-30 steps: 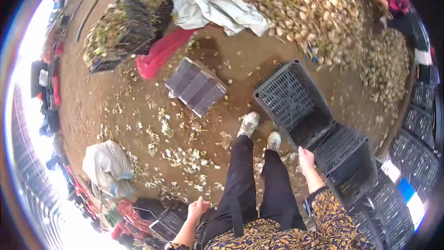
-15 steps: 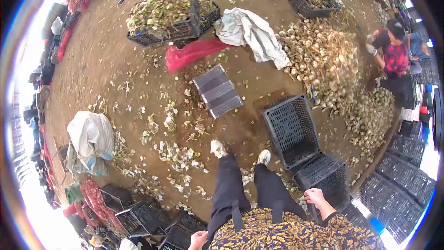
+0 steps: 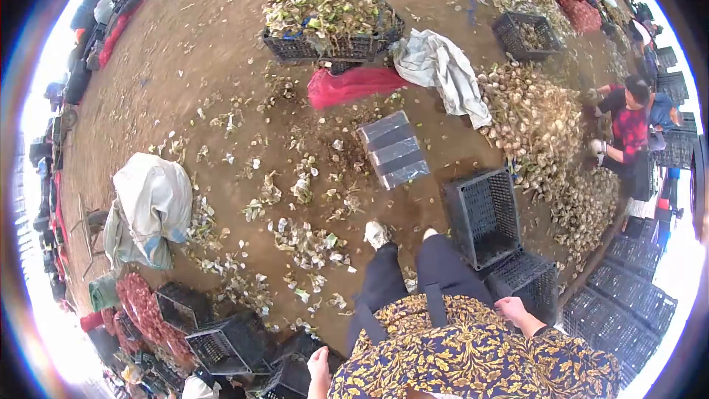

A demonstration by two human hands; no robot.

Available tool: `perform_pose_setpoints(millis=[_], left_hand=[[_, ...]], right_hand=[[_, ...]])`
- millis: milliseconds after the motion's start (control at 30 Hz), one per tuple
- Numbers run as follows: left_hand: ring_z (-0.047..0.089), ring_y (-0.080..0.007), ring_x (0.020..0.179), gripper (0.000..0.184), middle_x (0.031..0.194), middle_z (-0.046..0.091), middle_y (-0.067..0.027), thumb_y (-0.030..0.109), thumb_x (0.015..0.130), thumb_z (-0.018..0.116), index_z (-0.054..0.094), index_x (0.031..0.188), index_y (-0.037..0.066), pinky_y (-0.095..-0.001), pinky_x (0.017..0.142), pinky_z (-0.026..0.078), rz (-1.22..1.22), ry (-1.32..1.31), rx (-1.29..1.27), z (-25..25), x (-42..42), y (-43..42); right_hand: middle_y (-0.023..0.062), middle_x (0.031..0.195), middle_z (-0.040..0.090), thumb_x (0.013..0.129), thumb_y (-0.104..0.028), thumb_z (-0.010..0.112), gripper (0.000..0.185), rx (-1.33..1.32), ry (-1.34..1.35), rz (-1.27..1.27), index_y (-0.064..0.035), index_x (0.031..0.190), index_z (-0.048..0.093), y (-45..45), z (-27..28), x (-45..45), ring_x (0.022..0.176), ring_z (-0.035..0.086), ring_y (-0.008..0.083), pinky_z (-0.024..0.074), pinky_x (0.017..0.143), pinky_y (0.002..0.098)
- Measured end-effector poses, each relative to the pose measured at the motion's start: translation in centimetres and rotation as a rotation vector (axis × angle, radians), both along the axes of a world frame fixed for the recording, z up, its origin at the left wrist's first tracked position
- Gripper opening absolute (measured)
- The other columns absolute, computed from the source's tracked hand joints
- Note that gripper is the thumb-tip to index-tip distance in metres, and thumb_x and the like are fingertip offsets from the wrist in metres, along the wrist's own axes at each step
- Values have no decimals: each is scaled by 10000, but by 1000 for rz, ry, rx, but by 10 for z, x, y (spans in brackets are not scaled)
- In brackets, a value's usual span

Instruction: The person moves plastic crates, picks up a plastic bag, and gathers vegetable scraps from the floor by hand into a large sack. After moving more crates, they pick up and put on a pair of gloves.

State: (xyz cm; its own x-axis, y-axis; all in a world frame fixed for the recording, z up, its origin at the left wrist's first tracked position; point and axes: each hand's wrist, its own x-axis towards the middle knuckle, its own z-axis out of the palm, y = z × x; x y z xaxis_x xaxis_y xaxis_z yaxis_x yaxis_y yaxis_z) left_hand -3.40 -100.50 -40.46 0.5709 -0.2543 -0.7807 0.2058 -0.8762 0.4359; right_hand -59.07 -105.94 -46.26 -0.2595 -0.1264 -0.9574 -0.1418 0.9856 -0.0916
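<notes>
My left hand (image 3: 319,363) hangs low at the bottom, left of my patterned top, its fingers curled; whether anything is inside them is too small to tell. On the other side my right hand (image 3: 509,309) is beside my hip, fingers bent, close to a black crate (image 3: 526,281). Another empty black crate (image 3: 484,218) stands in front of that one, to the right of my feet. A taped box (image 3: 394,150) lies on the ground ahead of me.
Bulbs are heaped (image 3: 543,122) at the right, where a person (image 3: 628,122) in red and black works. Crates of trimmings (image 3: 325,22), a red net (image 3: 354,86) and a white sheet (image 3: 443,74) lie ahead. A white sack (image 3: 153,203) and more crates (image 3: 225,343) are at the left.
The view has swung, bringing the co-worker and far heaps into sight. My right hand, earlier at the crates' edge, is now back near my hip. My feet have shifted.
</notes>
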Motion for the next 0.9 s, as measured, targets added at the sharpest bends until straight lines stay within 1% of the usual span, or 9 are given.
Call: perform_pose_setpoints(millis=[133,167,267,400,467,567,633,767,900], left_hand=[[544,-83,637,235,837,617,-22,188,881,575,594,1051,26,-204,514,430,22,174,-40,7,14,-28],[561,-99,655,254,868,620,-39,194,883,573,579,1069,22,-212,518,437,39,219,-66,1,19,-25],[635,-195,805,317,1004,623,-120,212,894,563,548,1133,4,-261,641,512,-20,248,-16,-19,33,-20],[613,-214,904,345,1054,608,-143,220,898,560,539,1141,-24,-306,794,500,2,266,-132,-38,48,-11],[600,-186,931,346,1047,617,-127,230,899,551,551,1140,-18,-289,812,482,-84,196,-83,-3,35,-42],[600,-183,929,347,1045,619,-125,230,897,550,553,1140,-18,-287,811,482,-124,199,-98,-1,30,-51],[600,-182,928,347,1043,620,-124,229,896,550,554,1140,-18,-285,810,481,-126,211,-106,-4,27,-49],[600,-179,925,347,1040,622,-122,229,895,548,556,1139,-17,-282,809,480,-104,236,-128,6,48,-31],[601,-176,922,348,1037,624,-120,229,893,547,557,1139,-17,-279,808,479,-1,224,-134,2,46,10]], right_hand=[[103,750,656,741,-128,596,197,-141,6,232,-29,893,674,-5,3,17,618,623,205,483,525,314],[159,743,641,650,-117,630,169,-548,25,949,-29,793,657,21,-36,-5,652,622,290,484,574,368],[184,713,609,614,-134,629,111,-570,69,1268,-61,696,609,7,-18,-7,690,608,343,481,612,405],[129,657,584,665,-140,595,102,-664,210,1292,-58,697,543,-15,-44,-16,640,600,317,474,573,405],[172,691,613,746,-216,525,185,-503,75,988,-44,784,584,-56,-1,2,662,614,353,475,569,448],[91,560,525,742,-173,568,168,-790,286,1376,-41,649,522,-75,-33,-7,500,560,273,455,494,415],[77,568,523,779,-167,518,166,-313,-15,399,-40,680,556,-137,46,21,455,528,234,442,453,366],[82,651,569,793,-95,510,151,-401,34,427,-45,873,628,-157,53,71,477,534,175,434,429,300],[102,693,592,778,-113,501,152,-366,-59,581,-15,821,608,-194,44,78,480,557,192,444,421,322]])
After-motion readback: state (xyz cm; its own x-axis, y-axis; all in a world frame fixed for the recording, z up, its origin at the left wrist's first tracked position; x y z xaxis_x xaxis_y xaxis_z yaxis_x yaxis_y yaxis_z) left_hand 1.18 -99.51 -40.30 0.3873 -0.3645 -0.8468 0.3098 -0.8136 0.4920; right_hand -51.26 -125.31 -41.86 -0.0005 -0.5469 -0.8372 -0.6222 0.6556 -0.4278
